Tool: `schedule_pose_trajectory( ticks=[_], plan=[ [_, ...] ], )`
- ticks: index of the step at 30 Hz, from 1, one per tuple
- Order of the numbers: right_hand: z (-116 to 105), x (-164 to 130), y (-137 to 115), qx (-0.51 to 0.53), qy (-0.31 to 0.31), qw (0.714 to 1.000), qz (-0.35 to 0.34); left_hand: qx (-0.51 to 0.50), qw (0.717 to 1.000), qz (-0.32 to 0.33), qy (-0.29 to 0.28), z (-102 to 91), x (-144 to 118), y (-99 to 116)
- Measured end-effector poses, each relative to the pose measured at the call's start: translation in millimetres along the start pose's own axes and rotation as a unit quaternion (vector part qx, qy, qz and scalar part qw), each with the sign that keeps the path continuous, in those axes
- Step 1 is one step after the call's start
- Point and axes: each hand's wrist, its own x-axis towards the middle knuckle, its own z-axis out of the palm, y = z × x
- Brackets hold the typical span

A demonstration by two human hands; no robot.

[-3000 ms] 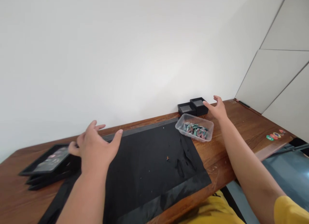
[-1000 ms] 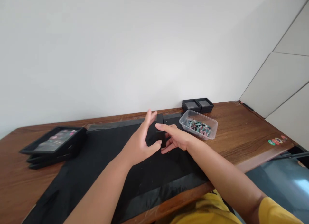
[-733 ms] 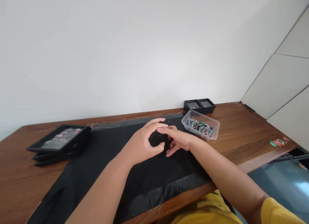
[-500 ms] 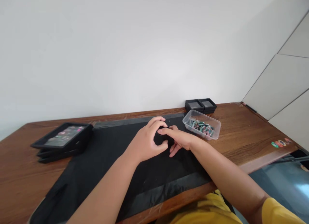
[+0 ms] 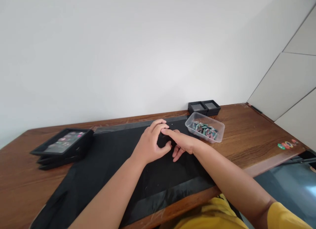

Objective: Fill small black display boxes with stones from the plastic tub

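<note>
Both hands meet over a small black box [image 5: 165, 140] on the mat [image 5: 103, 163]. The left hand [image 5: 150, 145] curls its fingers onto the box's left side, the right hand [image 5: 184, 144] clasps its right. The two hands are equally near.

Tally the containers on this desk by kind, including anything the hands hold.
Small black boxes: 3, one in both hands, two by the wall
Clear plastic tub: 1
Stack of black display trays: 1, layer count unclear
Total: 5
</note>
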Motion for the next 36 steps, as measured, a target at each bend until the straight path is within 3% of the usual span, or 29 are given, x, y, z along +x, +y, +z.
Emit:
schedule_pose_trajectory(
  ticks=[4,12,18,23,26,30,36],
  plan=[
    [3,0,-1,0.0,-0.022,0.999,-0.034,-0.031,0.998,-0.055,0.031,-7.0,1,-11],
    [13,7,12,-0.061,0.063,0.989,-0.121,-0.133,0.978,-0.1,0.125,2.7,-1,-36],
    [15,4,17,-0.213,0.143,0.939,-0.229,-0.14,0.976,-0.093,0.138,2.0,0,-37],
    [15,2,14,-0.196,0.186,0.919,-0.288,-0.184,0.965,-0.103,0.154,2.3,-1,-35],
    [13,3,12,-0.158,0.185,0.925,-0.291,-0.216,0.957,-0.116,0.155,1.7,-2,-34],
    [10,5,12,-0.089,0.139,0.948,-0.271,-0.241,0.951,-0.121,0.149,-3.1,-2,-33],
    [5,11,11,-0.021,0.11,0.962,-0.249,-0.252,0.955,-0.123,0.094,-14.2,-2,-34]
  ],
)
